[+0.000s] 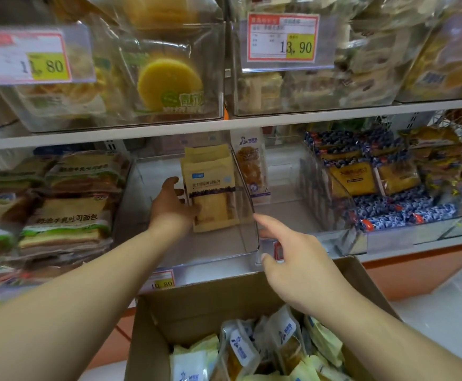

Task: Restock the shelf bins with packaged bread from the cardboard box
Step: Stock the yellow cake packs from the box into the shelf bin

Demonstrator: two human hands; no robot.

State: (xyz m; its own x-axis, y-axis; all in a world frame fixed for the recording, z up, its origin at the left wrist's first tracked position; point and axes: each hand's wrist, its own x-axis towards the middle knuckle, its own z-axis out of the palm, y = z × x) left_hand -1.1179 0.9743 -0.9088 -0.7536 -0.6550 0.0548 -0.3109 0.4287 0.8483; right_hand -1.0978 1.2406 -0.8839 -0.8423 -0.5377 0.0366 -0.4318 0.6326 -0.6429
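Clear plastic shelf bin point(247, 229), centre of frame, lower shelf: holds a short upright row of tan bread packets point(210, 188) against its right wall; left part of the bin bare.

Left hand point(173, 204), centre: arm extended from lower left of frame into the bin, hand in shadow, thumb up, fingers curled round the lower left edge of the front bread packet, which stands upright.

Right hand point(297, 259), right of centre: arm extended from lower right, palm down, index finger straight and pointing to the bin's front right corner, thumb spread below it, just beside the bin's outer wall; holds nothing. Whether the fingertip touches the plastic cannot be told.

Cardboard box point(196, 303), bottom centre, flaps open: contains loose yellow and white packaged bread point(240, 350), lying below the right forearm.

Neighbouring stock, lower shelf: stacked toast packets point(65, 215) at left; single orange pastry packet point(251, 166) upright in the next bin right; blue-patterned packets point(405, 210) further right.

Upper shelf: clear bins with round yellow cake packets point(169, 81); price tags point(283, 37) reading 13.90 at top centre-right, and one ending 80 at upper left. Another price tag point(162, 281) on the lower shelf edge.
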